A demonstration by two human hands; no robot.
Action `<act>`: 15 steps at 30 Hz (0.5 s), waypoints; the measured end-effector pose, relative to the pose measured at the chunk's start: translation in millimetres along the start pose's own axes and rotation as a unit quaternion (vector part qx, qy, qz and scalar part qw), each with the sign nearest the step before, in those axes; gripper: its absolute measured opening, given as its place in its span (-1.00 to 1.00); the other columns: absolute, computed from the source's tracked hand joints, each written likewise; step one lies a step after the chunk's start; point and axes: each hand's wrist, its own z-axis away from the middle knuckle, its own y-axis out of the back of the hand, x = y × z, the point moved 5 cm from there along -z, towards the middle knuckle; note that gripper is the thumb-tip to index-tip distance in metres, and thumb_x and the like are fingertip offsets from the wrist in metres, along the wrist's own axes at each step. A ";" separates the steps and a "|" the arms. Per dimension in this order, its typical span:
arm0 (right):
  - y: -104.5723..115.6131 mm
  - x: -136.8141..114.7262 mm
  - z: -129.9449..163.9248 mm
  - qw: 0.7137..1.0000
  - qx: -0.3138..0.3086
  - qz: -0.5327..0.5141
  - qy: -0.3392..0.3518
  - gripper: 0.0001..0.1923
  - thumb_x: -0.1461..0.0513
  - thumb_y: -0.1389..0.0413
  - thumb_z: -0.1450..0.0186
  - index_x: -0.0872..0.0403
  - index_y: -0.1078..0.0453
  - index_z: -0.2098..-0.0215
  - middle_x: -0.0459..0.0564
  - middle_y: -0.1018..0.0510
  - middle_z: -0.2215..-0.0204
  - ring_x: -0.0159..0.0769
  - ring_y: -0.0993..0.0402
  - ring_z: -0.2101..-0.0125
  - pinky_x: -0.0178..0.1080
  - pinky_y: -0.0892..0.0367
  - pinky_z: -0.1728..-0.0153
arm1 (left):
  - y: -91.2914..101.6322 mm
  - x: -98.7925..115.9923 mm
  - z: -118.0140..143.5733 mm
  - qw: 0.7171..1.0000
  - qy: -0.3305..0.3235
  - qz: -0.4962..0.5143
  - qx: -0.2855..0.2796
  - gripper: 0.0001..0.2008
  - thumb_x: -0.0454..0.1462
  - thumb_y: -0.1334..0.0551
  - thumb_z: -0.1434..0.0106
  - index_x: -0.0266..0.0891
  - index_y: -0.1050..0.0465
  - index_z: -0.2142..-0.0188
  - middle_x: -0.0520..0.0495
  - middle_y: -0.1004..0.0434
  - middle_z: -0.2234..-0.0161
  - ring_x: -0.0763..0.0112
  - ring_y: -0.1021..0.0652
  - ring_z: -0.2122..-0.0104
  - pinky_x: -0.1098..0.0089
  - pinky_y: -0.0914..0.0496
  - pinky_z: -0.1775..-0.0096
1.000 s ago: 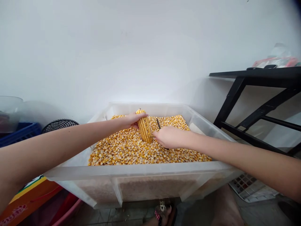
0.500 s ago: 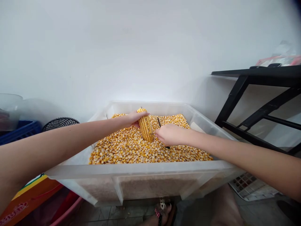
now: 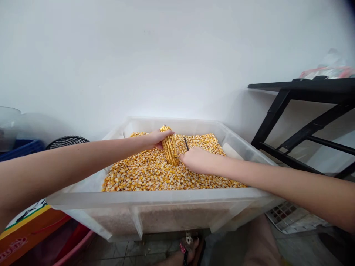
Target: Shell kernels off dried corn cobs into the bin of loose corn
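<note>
My left hand [image 3: 159,137] is closed around the upper part of an ear of corn [image 3: 169,149], which tilts with its lower end just over the loose kernels. Yellow kernels cover most of the ear, with a few dark gaps along its right side. My right hand [image 3: 195,159] is closed on a thin tool with a black bar [image 3: 186,143] sticking out above the fist. A slim tip appears to reach the ear's lower right side; the fingers hide the rest of the tool. Loose corn kernels [image 3: 144,170] fill the bin under both hands.
The translucent plastic bin [image 3: 166,197] stands against a white wall [image 3: 172,62]. To the right is a black folding table [image 3: 305,85], with a white basket [image 3: 294,218] below. At left are a blue crate [image 3: 26,147], a black wire basket [image 3: 68,141] and an orange box [image 3: 30,232].
My right hand has shifted slightly left and its fist has turned a little, hiding the tool's lower black end. The ear stays in my left hand. The whole view has shifted slightly.
</note>
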 end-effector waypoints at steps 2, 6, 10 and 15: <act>-1.0 -4.0 -0.8 0.999 0.007 0.021 0.028 -0.77 0.43 0.07 -0.09 0.19 -0.39 0.37 0.13 -0.52 0.52 -0.18 -0.48 0.42 -0.24 -0.28 0.47 | 0.3 -0.9 -1.0 1.000 -0.003 -0.004 0.017 -0.62 -0.04 -0.21 0.02 -0.25 -0.33 0.28 -0.13 -0.50 0.32 0.32 -0.52 0.41 0.43 -0.43 0.52; -0.8 -5.5 -1.6 0.999 0.015 0.024 0.041 -0.80 0.42 0.05 -0.09 0.18 -0.39 0.42 0.12 -0.53 0.52 -0.17 -0.48 0.42 -0.24 -0.29 0.48 | 0.6 0.5 0.6 0.998 -0.001 -0.027 0.052 -0.60 -0.04 -0.21 0.03 -0.26 -0.32 0.28 -0.16 -0.50 0.30 0.28 -0.53 0.39 0.41 -0.44 0.53; -1.2 1.6 -2.5 0.999 -0.006 -0.028 -0.034 -0.82 0.35 0.04 -0.10 0.15 -0.41 0.45 0.13 -0.54 0.47 -0.18 -0.47 0.43 -0.26 -0.28 0.48 | -1.6 5.5 4.9 0.997 -0.010 -0.036 0.066 -0.59 -0.03 -0.23 0.05 -0.23 -0.32 0.27 -0.13 -0.51 0.30 0.28 -0.53 0.38 0.41 -0.44 0.54; 0.4 -6.8 -5.5 1.000 -0.010 -0.005 0.008 -0.76 0.39 0.07 -0.11 0.18 -0.44 0.38 0.17 -0.53 0.45 -0.18 -0.47 0.37 -0.26 -0.28 0.41 | -3.1 6.4 7.9 0.997 -0.006 -0.027 0.066 -0.61 -0.05 -0.23 0.04 -0.26 -0.33 0.29 -0.16 -0.51 0.31 0.29 -0.53 0.39 0.44 -0.43 0.55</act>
